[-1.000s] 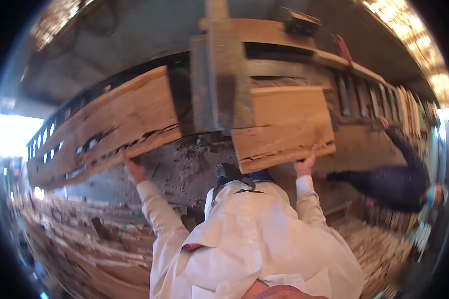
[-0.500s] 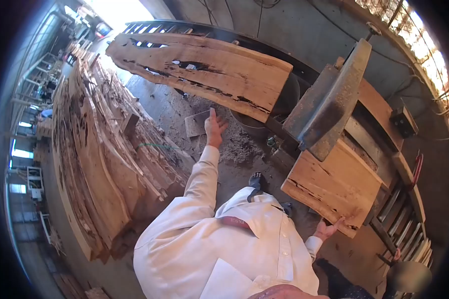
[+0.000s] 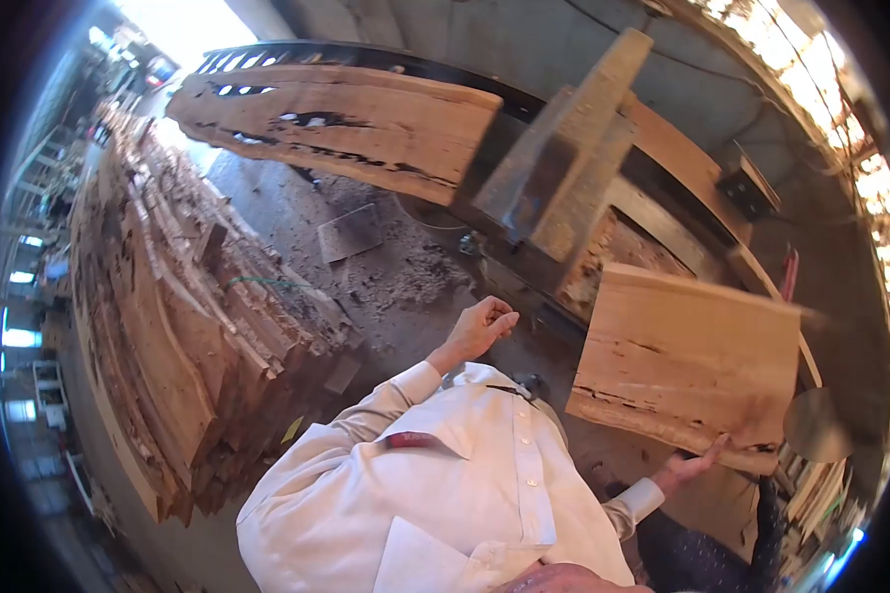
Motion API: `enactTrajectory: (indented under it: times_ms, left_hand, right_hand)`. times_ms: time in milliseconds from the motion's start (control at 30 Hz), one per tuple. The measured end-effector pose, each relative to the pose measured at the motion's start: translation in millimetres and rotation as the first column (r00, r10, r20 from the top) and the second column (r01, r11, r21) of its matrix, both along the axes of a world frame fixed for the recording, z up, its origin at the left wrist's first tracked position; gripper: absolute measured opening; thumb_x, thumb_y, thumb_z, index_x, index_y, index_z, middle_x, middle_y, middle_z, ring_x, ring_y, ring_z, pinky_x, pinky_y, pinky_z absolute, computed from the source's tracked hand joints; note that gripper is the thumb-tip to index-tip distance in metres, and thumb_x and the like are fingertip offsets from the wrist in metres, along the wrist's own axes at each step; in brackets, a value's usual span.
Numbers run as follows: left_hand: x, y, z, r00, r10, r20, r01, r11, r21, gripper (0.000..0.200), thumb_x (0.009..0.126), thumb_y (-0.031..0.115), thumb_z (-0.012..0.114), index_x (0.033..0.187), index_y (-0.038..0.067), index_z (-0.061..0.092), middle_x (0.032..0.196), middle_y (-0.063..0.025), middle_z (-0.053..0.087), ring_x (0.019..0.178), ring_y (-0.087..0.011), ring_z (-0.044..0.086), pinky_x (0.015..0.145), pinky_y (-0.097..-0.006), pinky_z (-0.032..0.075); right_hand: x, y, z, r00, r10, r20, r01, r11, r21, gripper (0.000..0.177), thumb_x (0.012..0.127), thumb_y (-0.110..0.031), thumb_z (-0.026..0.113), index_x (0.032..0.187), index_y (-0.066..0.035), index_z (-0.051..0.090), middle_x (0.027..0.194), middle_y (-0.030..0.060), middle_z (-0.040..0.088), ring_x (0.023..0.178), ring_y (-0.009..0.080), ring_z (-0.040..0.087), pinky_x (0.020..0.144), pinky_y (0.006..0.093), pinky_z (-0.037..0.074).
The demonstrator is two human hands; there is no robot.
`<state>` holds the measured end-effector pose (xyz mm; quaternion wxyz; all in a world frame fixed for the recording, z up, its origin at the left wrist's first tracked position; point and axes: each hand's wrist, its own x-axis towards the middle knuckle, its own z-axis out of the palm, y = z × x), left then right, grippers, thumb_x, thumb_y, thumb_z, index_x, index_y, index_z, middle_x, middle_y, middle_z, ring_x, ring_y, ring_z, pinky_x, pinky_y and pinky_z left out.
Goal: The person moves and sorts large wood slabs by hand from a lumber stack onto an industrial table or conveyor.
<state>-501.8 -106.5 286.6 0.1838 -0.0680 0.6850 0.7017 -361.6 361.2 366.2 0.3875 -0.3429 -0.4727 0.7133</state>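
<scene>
My right hand (image 3: 695,463) grips the near edge of a short wooden slab (image 3: 687,361) with dark cracks, at the right of the view. The slab stands apart from the machine's metal head (image 3: 574,158). In front of my body, my left hand (image 3: 480,329) hovers with its fingers curled in; nothing shows in it. A long wooden slab (image 3: 356,124) with dark holes lies across rollers on the machine's far left side.
Stacked rough slabs (image 3: 158,336) fill the floor at left. Sawdust (image 3: 405,282) and a flat square piece (image 3: 350,234) lie between stack and machine. Another person in dark clothes (image 3: 697,544) is at lower right, close to the slab. Wood strips (image 3: 816,504) lie beyond.
The short slab has moved right, away from the machine head, with my right hand on it. My left hand has drawn back toward my body and its fingers have curled. The view has shifted.
</scene>
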Motion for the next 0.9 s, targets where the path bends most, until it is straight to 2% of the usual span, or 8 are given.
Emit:
enactTrajectory:
  times_ms: [133,167,233,267,433,600,767,900]
  left_hand:
    - [-6,54,57,0.961,-0.236,-0.142,0.224,0.970,-0.096,0.032,0.098,0.026,0.072,0.116,0.000,0.065,0.101,-0.0094,0.073,0.092,-0.0156,0.070,0.083,-0.0319,0.056]
    - [-9,66,58,0.934,-0.278,-0.224,0.260,0.960,-0.107,0.034,0.097,0.028,0.073,0.115,0.000,0.066,0.100,-0.0103,0.074,0.093,-0.0164,0.070,0.084,-0.0322,0.056]
    - [-15,91,63,0.906,-0.347,-0.244,0.346,0.937,-0.045,0.034,0.097,0.028,0.073,0.116,0.001,0.066,0.103,-0.0106,0.075,0.098,-0.0164,0.070,0.088,-0.0326,0.055]
    - [-16,103,68,0.896,-0.364,-0.253,0.377,0.926,0.004,0.032,0.097,0.026,0.073,0.116,0.001,0.067,0.102,-0.0104,0.075,0.098,-0.0160,0.070,0.087,-0.0325,0.055]
    - [-20,158,134,0.734,-0.516,-0.442,0.575,0.818,-0.001,0.040,0.100,0.022,0.070,0.130,-0.001,0.057,0.117,-0.0113,0.071,0.106,-0.0183,0.069,0.093,-0.0332,0.056]
    - [-18,191,203,0.647,-0.586,-0.487,0.718,0.684,0.131,0.063,0.100,0.030,0.069,0.147,-0.001,0.042,0.139,-0.0167,0.058,0.123,-0.0264,0.062,0.103,-0.0396,0.053]
    - [-17,221,193,0.727,-0.539,-0.426,0.687,0.572,0.448,0.075,0.100,0.038,0.067,0.152,-0.002,0.032,0.150,-0.0217,0.046,0.133,-0.0307,0.054,0.106,-0.0436,0.051]
    - [-8,225,188,0.819,-0.533,-0.211,0.521,0.538,0.663,0.074,0.100,0.039,0.067,0.150,-0.004,0.034,0.146,-0.0224,0.049,0.128,-0.0287,0.057,0.103,-0.0417,0.053]
  right_hand:
    - [-4,8,95,0.980,-0.192,0.049,0.181,0.968,0.175,0.061,0.097,-0.034,0.067,0.144,0.003,0.053,0.147,0.0177,0.053,0.135,0.0305,0.051,0.115,0.0474,0.039]
    - [22,43,73,0.961,-0.234,0.148,0.088,0.764,0.639,0.061,0.097,-0.032,0.068,0.142,0.006,0.055,0.144,0.0178,0.056,0.132,0.0304,0.054,0.114,0.0466,0.041]
    - [49,76,86,0.942,-0.279,0.185,0.041,0.644,0.764,0.055,0.094,-0.027,0.071,0.134,0.009,0.059,0.135,0.0172,0.062,0.121,0.0273,0.060,0.106,0.0423,0.047]
    - [30,54,124,0.973,-0.218,0.074,0.148,0.839,0.524,0.051,0.093,-0.023,0.074,0.130,0.010,0.062,0.128,0.0165,0.066,0.113,0.0243,0.064,0.101,0.0388,0.050]
    - [-10,-19,213,0.999,-0.033,0.032,-0.005,0.613,0.790,0.037,0.088,-0.010,0.079,0.118,0.007,0.068,0.108,0.0085,0.072,0.092,0.0103,0.063,0.083,0.0269,0.051]
    - [-28,-40,242,0.937,-0.030,0.348,-0.303,0.423,0.854,0.036,0.087,-0.011,0.081,0.117,0.005,0.070,0.105,0.0104,0.076,0.087,0.0123,0.070,0.079,0.0286,0.055]
    - [-56,-38,196,0.918,-0.058,0.393,-0.393,0.009,0.919,0.044,0.079,-0.009,0.082,0.121,-0.003,0.072,0.111,0.0183,0.075,0.097,0.0303,0.076,0.082,0.0368,0.059]
    - [-54,-33,138,0.871,-0.041,0.490,-0.489,-0.172,0.855,0.051,0.078,-0.009,0.080,0.128,-0.003,0.068,0.119,0.0180,0.073,0.105,0.0337,0.072,0.089,0.0418,0.057]
